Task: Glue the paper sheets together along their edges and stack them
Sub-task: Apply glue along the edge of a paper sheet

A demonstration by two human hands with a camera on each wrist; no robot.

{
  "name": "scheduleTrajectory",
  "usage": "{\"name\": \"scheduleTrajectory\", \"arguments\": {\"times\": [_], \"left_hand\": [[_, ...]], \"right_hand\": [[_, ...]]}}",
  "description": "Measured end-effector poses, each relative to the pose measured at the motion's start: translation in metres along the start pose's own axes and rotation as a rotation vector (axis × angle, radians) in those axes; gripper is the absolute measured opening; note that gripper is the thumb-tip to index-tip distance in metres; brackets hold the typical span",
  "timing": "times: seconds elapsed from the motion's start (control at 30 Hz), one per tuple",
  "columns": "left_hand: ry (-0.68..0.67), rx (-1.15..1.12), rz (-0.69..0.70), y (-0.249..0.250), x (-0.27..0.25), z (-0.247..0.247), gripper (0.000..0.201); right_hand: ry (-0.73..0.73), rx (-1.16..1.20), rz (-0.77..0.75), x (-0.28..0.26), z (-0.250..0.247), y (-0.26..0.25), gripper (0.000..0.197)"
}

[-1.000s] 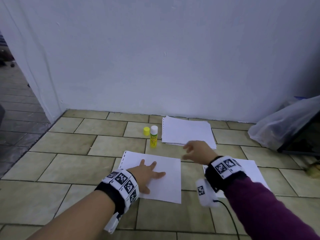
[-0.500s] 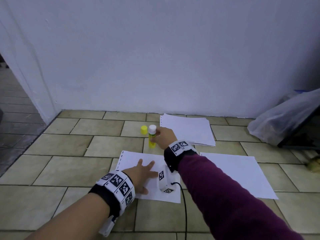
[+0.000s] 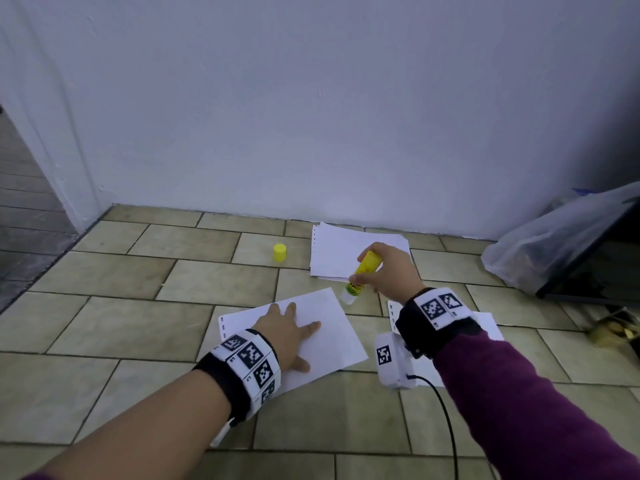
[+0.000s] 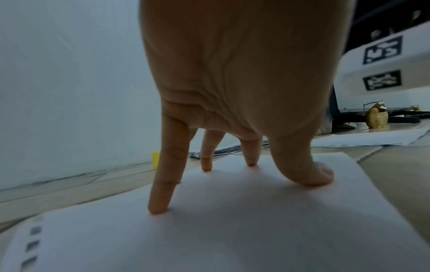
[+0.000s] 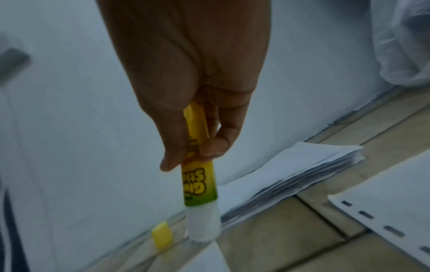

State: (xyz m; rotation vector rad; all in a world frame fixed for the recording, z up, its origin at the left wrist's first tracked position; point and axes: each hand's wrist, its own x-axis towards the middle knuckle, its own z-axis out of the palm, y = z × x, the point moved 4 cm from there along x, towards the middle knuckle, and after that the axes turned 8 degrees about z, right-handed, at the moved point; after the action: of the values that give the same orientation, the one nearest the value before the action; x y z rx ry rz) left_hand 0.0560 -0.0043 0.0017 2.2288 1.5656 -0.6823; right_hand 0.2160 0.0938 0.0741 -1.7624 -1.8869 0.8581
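My left hand (image 3: 290, 332) lies flat with spread fingers (image 4: 163, 184) pressing a white punched sheet (image 3: 332, 327) onto the tiled floor. My right hand (image 3: 388, 271) grips a yellow glue stick (image 3: 362, 275) (image 5: 200, 176), uncapped and tilted tip-down, just above the sheet's far right corner. Its yellow cap (image 3: 280, 252) (image 5: 162, 237) stands alone on a tile to the left. A stack of white sheets (image 3: 346, 251) (image 5: 302, 174) lies by the wall behind the glue stick. Another single sheet (image 3: 485, 323) (image 5: 395, 193) lies to the right, mostly hidden by my right arm.
A white wall runs close behind the paper stack. A clear plastic bag (image 3: 554, 244) and a dark framed object (image 3: 595, 271) sit at the far right, with a small golden item (image 3: 613, 330) beside them. A black cable (image 3: 446, 420) trails from my right wrist camera.
My right hand reached to the glue stick standing by the cap, took hold of it, lifted it and tipped it tip-down toward the sheet's corner. My left hand stayed pressing the sheet, which has turned slightly.
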Motion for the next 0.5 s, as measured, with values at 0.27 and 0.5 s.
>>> {"name": "scheduleTrajectory", "arguments": {"times": [0.27,0.5], "left_hand": [[0.0,-0.023,-0.039,0.004,0.002,0.006,0.079],[0.035,-0.033,-0.034,0.003,0.0,0.007,0.077]], "right_hand": [[-0.061,-0.098,-0.046,-0.004,0.044,0.0,0.026],[-0.105,-0.214,-0.093,0.001,0.047,-0.015,0.027]]}}
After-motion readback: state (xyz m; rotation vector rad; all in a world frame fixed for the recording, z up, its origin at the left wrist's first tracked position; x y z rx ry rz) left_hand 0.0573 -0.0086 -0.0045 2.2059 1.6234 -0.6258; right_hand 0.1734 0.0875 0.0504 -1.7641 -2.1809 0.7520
